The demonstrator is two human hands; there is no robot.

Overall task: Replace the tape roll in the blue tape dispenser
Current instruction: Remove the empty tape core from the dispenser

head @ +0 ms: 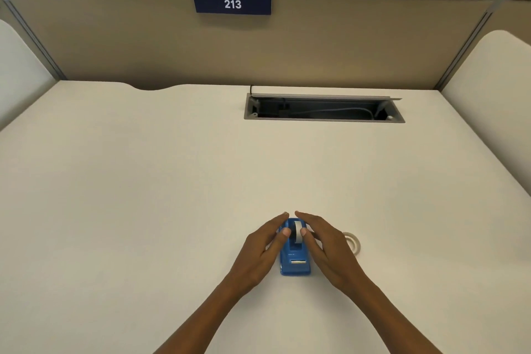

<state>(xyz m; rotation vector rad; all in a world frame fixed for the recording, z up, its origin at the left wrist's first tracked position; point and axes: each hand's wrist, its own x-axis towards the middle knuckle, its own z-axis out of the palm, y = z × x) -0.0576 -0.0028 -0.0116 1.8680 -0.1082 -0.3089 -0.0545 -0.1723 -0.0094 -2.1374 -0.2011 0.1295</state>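
The blue tape dispenser (295, 263) stands on the white desk (143, 181), its metal cutter toward me. A whitish tape roll (297, 232) sits upright in its cradle. My left hand (260, 251) rests against the dispenser's left side, thumb touching the roll's left face. My right hand (326, 250) lies along the right side, thumb on the roll's right face. Both thumbs pinch the roll between them. A second tape roll (354, 242) lies flat on the desk just right of my right hand, partly hidden by it.
An open cable tray (323, 109) with wires is cut into the desk at the back. A tan partition with a blue sign reading 213 (232, 3) closes the far side. White side panels (494, 89) flank the desk.
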